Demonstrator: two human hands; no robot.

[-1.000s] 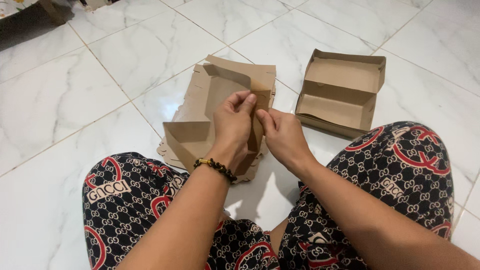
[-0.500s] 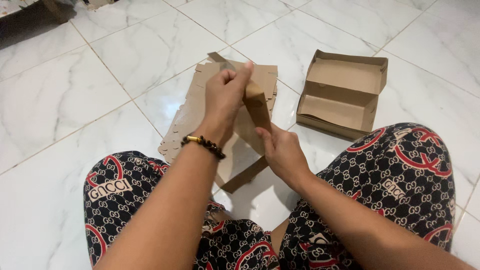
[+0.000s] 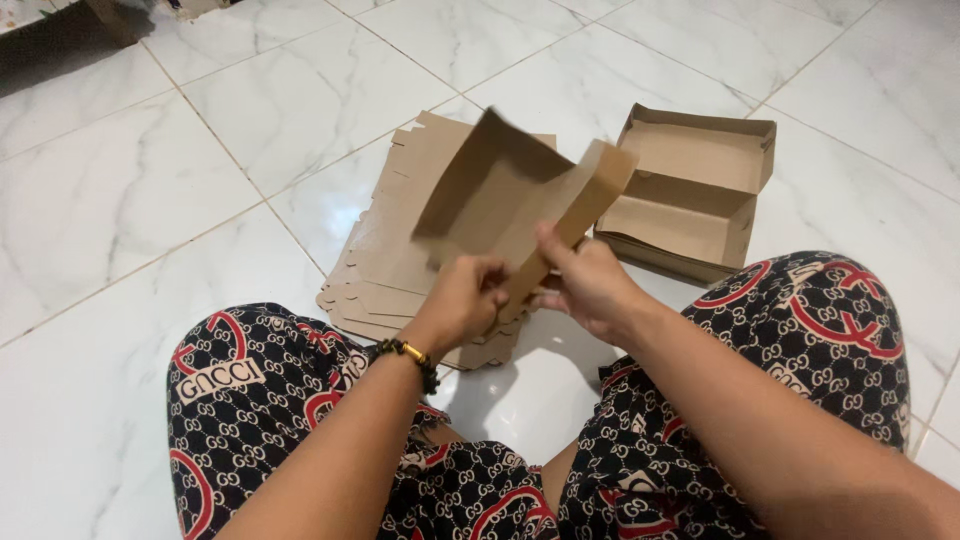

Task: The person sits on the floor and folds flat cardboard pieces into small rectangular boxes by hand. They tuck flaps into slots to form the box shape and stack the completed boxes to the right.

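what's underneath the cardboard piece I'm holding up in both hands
Below the lifted cardboard piece lies a stack of flat brown cardboard blanks on the white tiled floor. The piece, the left hand and the right hand cover the stack's middle, so anything there is hidden.

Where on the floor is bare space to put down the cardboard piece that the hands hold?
Bare tile lies left of the flat cardboard stack, and more beyond it toward the top. In front it is crowded: the stack, the folded box at right, and both knees. The left hand and right hand grip the cardboard piece.
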